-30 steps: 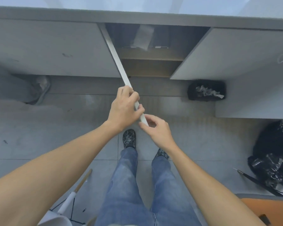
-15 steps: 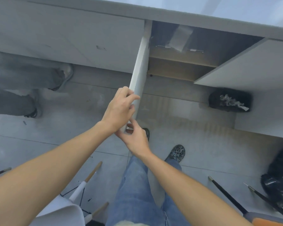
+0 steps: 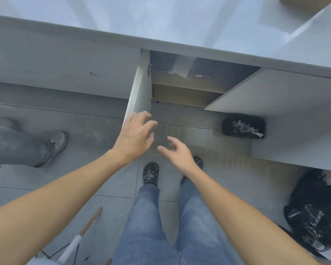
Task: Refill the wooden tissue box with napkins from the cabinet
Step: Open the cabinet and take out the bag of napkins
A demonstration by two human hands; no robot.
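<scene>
My left grip (image 3: pixel 136 133) is spread wide with nothing in it, fingertips just at the free edge of the left cabinet door (image 3: pixel 139 92); whether they touch that edge I cannot tell. My right grip (image 3: pixel 177 153) is also loose and empty, fingers half curled, hanging just right of the left one and above my shoes (image 3: pixel 151 174).

From the head view, the only one I have, the cabinet (image 3: pixel 187 83) lies straight beyond both grips, under the pale counter (image 3: pixel 122 22). Both doors stand out toward me, the right door (image 3: pixel 271 92) beyond and right of my right grip. Inside, a pale sheet or packet (image 3: pixel 183 66) hangs near the top, possibly the napkins; it is too dim to be sure. The wooden tissue box I cannot identify.

Risks, as I judge them: the unheld left door could drift into my reach, and another person's foot (image 3: pixel 55 146) stands well left of my left grip, close enough to bump. The black bin (image 3: pixel 243 128) sits right of my right grip.

No writing or brand is readable.
</scene>
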